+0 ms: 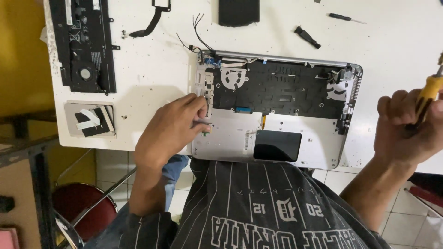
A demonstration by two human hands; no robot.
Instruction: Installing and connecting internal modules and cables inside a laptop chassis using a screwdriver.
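An opened silver laptop base (295, 133) lies on the white table (157, 69), its black inner frame (277, 90) and two fan recesses exposed. My left hand (173, 127) rests on the base's left edge, fingers pinched together on a small part near the left side port area; what it pinches is too small to tell. My right hand (406, 131) is off to the right of the laptop, fist closed around a yellow-handled screwdriver (428, 94) that points up and away.
A black laptop battery and board panel (83, 41) lies at the far left. A small grey square part (90, 119) sits below it. Loose black cables (150, 23), a black pad (238, 11), a small black tool (307, 37) and a thin screwdriver (346, 18) lie at the back. A red stool (83, 205) stands lower left.
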